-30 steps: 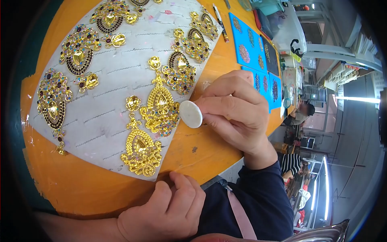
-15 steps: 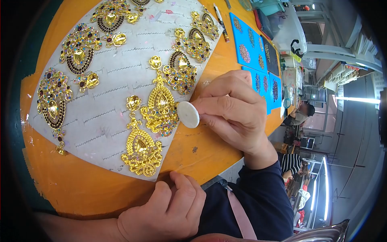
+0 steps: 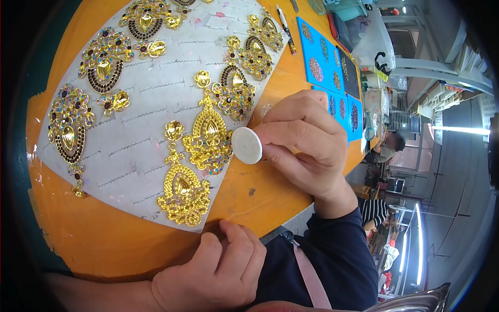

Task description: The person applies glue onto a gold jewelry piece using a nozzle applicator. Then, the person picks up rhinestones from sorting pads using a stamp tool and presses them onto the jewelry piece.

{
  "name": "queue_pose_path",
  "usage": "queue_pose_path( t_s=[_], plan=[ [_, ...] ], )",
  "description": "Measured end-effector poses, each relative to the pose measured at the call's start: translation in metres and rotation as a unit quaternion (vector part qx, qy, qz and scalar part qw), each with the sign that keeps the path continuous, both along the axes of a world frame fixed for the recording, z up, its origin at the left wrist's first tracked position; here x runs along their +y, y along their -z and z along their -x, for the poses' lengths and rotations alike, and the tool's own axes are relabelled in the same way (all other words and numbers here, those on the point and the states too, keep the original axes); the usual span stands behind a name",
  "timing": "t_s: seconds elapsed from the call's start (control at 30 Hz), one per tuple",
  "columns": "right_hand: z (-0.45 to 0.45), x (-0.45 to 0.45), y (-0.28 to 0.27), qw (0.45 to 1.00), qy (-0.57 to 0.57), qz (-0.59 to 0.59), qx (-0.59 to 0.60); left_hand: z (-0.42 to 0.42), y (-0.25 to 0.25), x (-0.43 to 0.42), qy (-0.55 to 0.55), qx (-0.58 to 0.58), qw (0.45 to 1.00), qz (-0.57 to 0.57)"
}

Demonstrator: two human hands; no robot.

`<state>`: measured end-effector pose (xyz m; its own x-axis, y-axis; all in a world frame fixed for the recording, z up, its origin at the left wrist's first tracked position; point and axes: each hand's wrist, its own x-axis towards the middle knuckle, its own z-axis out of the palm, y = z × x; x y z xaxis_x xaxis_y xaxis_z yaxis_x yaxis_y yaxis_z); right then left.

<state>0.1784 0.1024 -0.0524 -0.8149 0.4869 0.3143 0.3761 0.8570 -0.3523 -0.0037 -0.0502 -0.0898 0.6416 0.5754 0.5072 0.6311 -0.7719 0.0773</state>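
A round white disc (image 3: 247, 146) is pinched between the thumb and fingers of my right hand (image 3: 299, 140), its flat face turned toward the camera. It is beside the lower end of a gold ornament (image 3: 208, 130), hiding a little of its edge. My left hand (image 3: 215, 268) rests near the lower table edge, fingers loosely curled, with nothing visible in it. Another gold ornament (image 3: 183, 192) lies just above that hand on the pale sheet (image 3: 135, 135). Dark-stoned gold ornaments (image 3: 70, 125) lie along the sheet's left side, and more (image 3: 234, 93) along its right.
The sheet covers much of an orange table (image 3: 260, 192). A pen (image 3: 286, 28) lies past its upper right corner. Farther right are blue trays (image 3: 325, 57) with piles of small stones and a black tray (image 3: 349, 73). Two other people (image 3: 387, 148) are in the background.
The disc has tilted in my right hand and moved slightly, showing more of its face. The ornaments on the sheet appear shifted a little to the right. My left hand has hardly moved.
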Motion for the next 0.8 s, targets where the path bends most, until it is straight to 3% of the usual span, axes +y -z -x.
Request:
queue_pose_path(
  t_s=[0.57,0.8],
  plan=[
    [0.001,0.000,-0.001,1.000,-0.015,-0.009,-0.012,0.001,-0.003,-0.001,0.006,0.003,1.000,0.015],
    [-0.022,0.002,-0.024,0.999,-0.027,-0.019,0.040,0.002,-0.008,0.000,0.000,0.002,0.999,0.052]
  ],
)
